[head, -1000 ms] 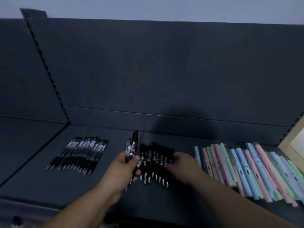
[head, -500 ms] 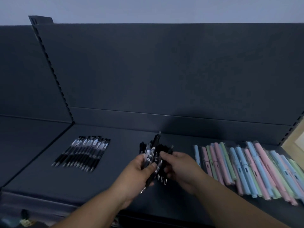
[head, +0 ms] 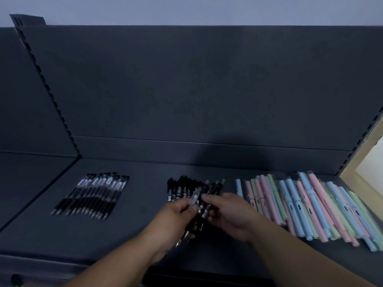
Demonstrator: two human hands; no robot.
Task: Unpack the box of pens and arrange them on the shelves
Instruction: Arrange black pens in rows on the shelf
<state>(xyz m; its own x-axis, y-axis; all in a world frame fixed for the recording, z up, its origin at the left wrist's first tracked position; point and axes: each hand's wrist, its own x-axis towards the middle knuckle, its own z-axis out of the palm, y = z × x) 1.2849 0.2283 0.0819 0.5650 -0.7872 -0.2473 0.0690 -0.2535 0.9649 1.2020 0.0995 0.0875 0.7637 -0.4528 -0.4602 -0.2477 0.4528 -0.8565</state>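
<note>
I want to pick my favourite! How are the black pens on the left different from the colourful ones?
The black pens are dark with clear barrels; the pastel pens are pink, blue and green. The black pens lie in one tidy row; the pastel pens overlap loosely and spread wider. Both lie flat on the dark shelf.

Four lots of pens, two hands: left hand (head: 176,216), right hand (head: 230,214).
In the grip, a blurred, uncountable handful of black plastic pens (head: 195,198); left of it, about twelve black clear-barrelled pens (head: 89,195); just behind, about ten all-black pens (head: 180,188); right, roughly twenty pastel pink, blue and green pens (head: 310,206).
</note>
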